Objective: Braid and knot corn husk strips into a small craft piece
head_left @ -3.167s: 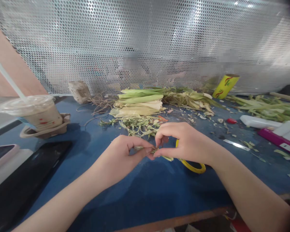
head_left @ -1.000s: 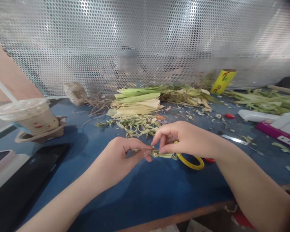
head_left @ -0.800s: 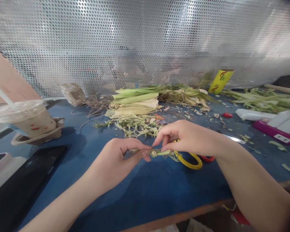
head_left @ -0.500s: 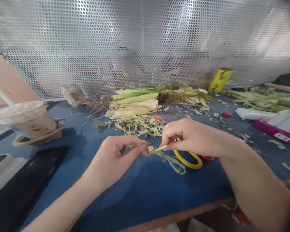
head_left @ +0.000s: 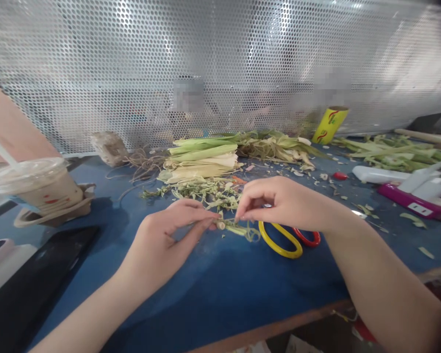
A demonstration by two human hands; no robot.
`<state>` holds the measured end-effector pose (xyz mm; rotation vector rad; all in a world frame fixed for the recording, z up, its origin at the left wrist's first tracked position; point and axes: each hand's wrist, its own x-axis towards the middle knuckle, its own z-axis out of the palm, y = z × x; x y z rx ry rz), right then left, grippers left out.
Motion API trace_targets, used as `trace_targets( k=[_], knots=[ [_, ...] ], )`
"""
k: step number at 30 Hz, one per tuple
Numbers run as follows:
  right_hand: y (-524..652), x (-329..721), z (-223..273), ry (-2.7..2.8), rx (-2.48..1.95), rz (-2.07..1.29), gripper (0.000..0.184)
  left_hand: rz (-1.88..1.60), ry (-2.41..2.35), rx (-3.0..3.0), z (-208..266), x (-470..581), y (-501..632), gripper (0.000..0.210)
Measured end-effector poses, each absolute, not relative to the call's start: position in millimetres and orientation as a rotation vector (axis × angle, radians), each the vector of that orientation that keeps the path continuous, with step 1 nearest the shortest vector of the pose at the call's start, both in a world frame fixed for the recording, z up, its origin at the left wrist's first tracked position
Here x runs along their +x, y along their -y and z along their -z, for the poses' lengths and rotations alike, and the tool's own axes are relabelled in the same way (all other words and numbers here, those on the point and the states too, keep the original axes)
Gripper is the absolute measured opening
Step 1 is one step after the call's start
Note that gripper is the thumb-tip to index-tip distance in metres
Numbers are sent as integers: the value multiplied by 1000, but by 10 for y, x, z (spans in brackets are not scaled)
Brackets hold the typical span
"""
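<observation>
My left hand (head_left: 165, 240) pinches the end of a small knotted piece of green corn husk (head_left: 238, 228) between thumb and fingertips. Looped strands trail from this piece to the right. Right beside it, my right hand (head_left: 282, 203) has thumb and forefinger pressed together on a thin husk strand, partly hidden by the fingers. Below the right hand lie scissors with a yellow handle loop (head_left: 282, 245) and a red one (head_left: 310, 238); their blades are out of sight. Several similar small knotted husk pieces (head_left: 206, 190) form a pile just beyond my hands.
Stacked corn husks (head_left: 202, 159) lie behind the pile, with twine (head_left: 147, 164) to their left. A drink cup (head_left: 47, 189) and a black phone (head_left: 47, 279) are at left. Right are a yellow tube (head_left: 330, 125), a purple power strip (head_left: 409, 200) and husk scraps. Perforated metal (head_left: 220, 59) stands behind.
Both hands have shifted slightly left with the husk piece. The pale green strip that stuck out toward my right fingers no longer shows, and more of the scissors' handles is visible.
</observation>
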<state>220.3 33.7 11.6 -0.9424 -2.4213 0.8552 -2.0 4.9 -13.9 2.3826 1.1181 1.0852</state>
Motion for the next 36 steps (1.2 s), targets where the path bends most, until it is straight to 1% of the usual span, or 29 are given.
trace_targets(
  k=[3, 7, 9, 12, 15, 18, 22, 28, 36],
  knots=[
    [-329, 2164, -133, 2356, -864, -821, 8, -1175, -871, 2731, 146, -115, -79, 27],
    [-291, 2120, -151, 2385, -629, -693, 4, -1168, -724, 2953, 123, -180, -91, 36],
    [-275, 2106, -144, 2377, -578, -642, 4, -1163, -682, 3021, 113, -178, -97, 36],
    [-263, 2089, -115, 2335, -577, -646, 4, -1373, -759, 3033, 115, -153, -110, 31],
    [-262, 2072, -79, 2308, -562, -661, 6, -1564, -932, 2872, 133, -127, -123, 29],
    [-257, 2048, -53, 2281, -553, -648, 8, -1553, -1047, 2595, 153, -112, -134, 26],
    [-232, 2014, -33, 2287, -582, -687, 9, -1517, -1046, 2301, 163, -89, -135, 18],
    [-209, 1980, -8, 2318, -654, -633, 9, -1366, -1060, 1906, 135, -59, -118, 10],
    [-232, 2010, -27, 2290, -619, -638, 14, -1122, -889, 1884, 114, -159, -106, 16]
  ],
)
